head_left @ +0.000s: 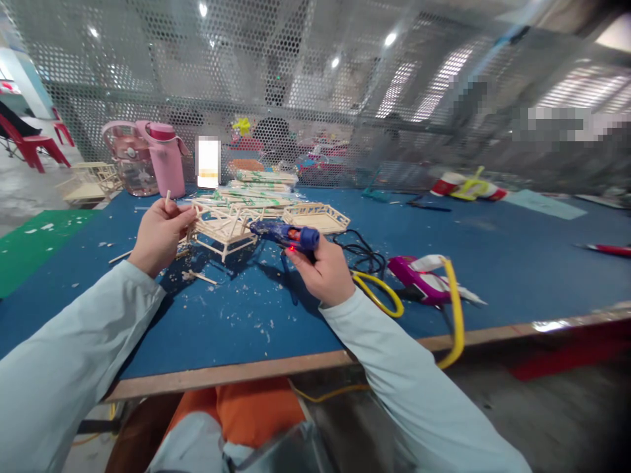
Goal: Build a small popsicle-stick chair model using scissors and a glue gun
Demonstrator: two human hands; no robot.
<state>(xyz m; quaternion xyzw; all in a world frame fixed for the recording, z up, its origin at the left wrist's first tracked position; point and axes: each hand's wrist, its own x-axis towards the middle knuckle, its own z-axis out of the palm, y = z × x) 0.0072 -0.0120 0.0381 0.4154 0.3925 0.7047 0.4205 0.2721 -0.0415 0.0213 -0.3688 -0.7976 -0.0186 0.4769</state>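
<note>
My left hand [160, 233] is closed at the left end of a small frame of pale wooden sticks [227, 230], pinching it with thumb and fingers. A short stick end pokes up above those fingers. In my right hand [328, 272] is a blue hot glue gun [283, 233], its red light glowing. The gun points left, and its nozzle is close to the frame's right side; whether they touch I cannot tell. Behind the gun lies a tray-shaped piece with a low stick railing [318, 217]. Loose stick bits [202, 277] lie below the frame.
A purple and white glue gun [426, 281] with a yellow cable [456, 315] lies right of my hand. Behind are bundled sticks [261, 187], a pink bottle [166, 161] and a clear bottle [133, 164]. Perforated metal [305, 79] rises behind the blue table [236, 335].
</note>
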